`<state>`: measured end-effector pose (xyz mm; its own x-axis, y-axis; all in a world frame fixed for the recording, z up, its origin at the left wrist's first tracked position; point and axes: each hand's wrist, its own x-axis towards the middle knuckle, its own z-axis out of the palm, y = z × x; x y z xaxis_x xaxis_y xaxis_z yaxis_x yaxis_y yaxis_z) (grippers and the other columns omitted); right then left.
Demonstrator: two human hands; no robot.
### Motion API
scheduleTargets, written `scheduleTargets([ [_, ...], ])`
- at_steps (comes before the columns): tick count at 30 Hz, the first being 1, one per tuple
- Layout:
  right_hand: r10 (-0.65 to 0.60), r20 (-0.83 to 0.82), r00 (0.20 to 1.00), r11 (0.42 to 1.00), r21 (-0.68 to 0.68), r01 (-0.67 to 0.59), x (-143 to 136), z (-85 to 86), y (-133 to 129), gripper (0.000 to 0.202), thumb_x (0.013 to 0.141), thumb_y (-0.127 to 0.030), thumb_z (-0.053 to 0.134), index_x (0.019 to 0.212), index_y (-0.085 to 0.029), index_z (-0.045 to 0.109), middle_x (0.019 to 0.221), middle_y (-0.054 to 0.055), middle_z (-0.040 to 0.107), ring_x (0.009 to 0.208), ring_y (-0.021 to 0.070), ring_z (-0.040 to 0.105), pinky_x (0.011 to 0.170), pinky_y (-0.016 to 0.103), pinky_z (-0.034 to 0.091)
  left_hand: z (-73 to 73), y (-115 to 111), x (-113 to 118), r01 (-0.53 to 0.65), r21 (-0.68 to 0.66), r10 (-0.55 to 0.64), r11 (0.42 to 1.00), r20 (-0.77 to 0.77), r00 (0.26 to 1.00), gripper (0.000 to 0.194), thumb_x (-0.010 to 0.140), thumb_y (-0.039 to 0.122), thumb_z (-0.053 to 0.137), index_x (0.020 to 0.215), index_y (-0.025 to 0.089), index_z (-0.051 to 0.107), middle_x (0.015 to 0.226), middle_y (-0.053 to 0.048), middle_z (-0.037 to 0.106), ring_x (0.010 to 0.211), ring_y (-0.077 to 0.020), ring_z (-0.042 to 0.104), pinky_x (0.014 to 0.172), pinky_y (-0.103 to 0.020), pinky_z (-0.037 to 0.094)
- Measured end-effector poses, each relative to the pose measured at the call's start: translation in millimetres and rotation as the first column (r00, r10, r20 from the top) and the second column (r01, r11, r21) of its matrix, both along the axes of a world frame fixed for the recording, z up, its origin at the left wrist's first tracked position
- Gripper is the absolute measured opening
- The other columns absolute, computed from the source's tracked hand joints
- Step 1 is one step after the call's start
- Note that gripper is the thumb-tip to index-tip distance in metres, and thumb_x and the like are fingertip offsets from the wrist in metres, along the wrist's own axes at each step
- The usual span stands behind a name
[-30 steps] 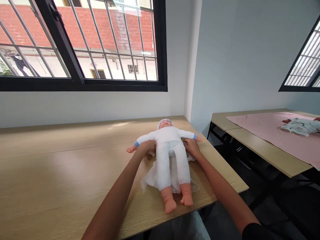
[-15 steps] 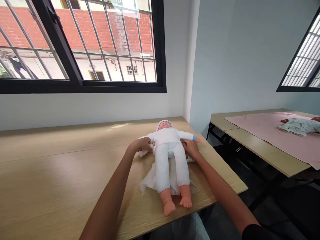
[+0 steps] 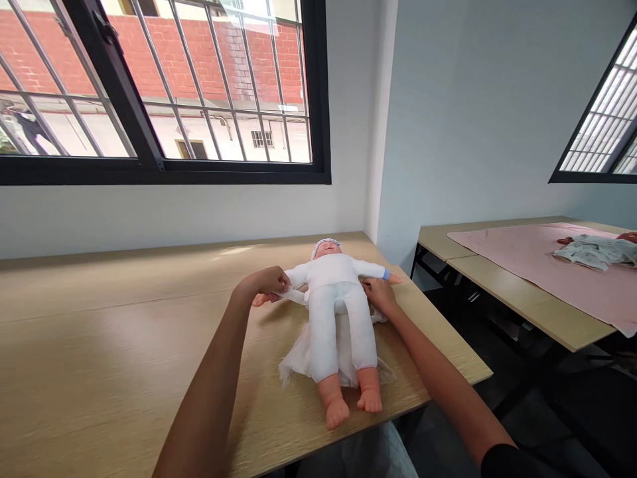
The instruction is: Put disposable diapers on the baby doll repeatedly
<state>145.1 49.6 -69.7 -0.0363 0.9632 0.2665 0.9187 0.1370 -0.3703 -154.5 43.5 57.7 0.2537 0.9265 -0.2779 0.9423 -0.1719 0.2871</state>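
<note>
A baby doll (image 3: 336,272) with a white cloth body and a cap lies on its back on the wooden table, feet toward me. Thin white fabric (image 3: 298,356) is spread beneath its legs and hips. My left hand (image 3: 271,281) is closed on a strip of the white fabric, pulled out to the left beside the doll's arm. At the doll's right-side hip, my right hand (image 3: 379,293) has its fingers curled against the fabric's edge; what they pinch is hidden.
The wooden table (image 3: 124,345) reaches far left under a barred window. To the right, across a gap, a second table (image 3: 537,299) bears a pink cloth (image 3: 522,255) and another clothed doll (image 3: 594,250).
My left hand has moved left and slightly up, stretching the white strip away from the doll and uncovering the doll's hand. My right hand has stayed in place.
</note>
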Motion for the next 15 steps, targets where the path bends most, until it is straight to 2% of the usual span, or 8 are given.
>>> scheduleTargets([
  [4,-0.035,0.064,0.997,0.998,0.046,0.032,0,6.9,0,0.03,0.092,-0.018,0.044,0.087,-0.016,0.073,0.087,0.011,0.073,0.076,0.0215,0.061,0.06,0.028,0.035,0.0,3,-4,-0.021,0.025,0.021,0.999,0.009,1.0,0.012,0.053,0.025,0.054,0.055,0.017,0.063,0.055,-0.005,0.063,0.053,-0.0166,0.052,0.054,-0.026,0.039],
  [9,-0.15,0.049,0.988,0.988,0.036,0.148,24,19.0,1,0.029,0.09,-0.039,0.056,0.081,-0.018,0.073,0.085,0.01,0.073,0.078,0.0222,0.064,0.06,0.027,0.037,-1.8,9,-11,-0.046,0.009,0.045,0.999,0.009,0.999,0.011,0.052,0.028,0.055,0.05,0.018,0.059,0.054,-0.005,0.06,0.048,-0.0143,0.045,0.051,-0.027,0.036],
  [12,-0.156,-0.034,0.987,0.986,-0.071,0.153,48,21.2,2,0.027,0.081,-0.039,0.07,0.066,-0.016,0.07,0.067,0.009,0.07,0.07,0.023,0.064,0.058,0.028,0.039,-6.9,17,-17,-0.012,0.023,0.012,1.0,0.007,1.0,0.01,0.054,0.028,0.053,0.051,0.018,0.055,0.054,-0.003,0.054,0.047,-0.0133,0.042,0.052,-0.028,0.035],
  [15,-0.089,-0.217,0.972,0.975,-0.216,0.041,65,16.4,3,0.022,0.072,-0.028,0.078,0.057,-0.016,0.067,0.052,0.005,0.063,0.057,0.0199,0.062,0.055,0.027,0.043,-17.0,29,-21,0.003,0.039,-0.003,0.999,0.014,1.0,0.008,0.055,0.026,0.053,0.055,0.018,0.054,0.057,-0.004,0.054,0.049,-0.015,0.045,0.052,-0.028,0.036],
])
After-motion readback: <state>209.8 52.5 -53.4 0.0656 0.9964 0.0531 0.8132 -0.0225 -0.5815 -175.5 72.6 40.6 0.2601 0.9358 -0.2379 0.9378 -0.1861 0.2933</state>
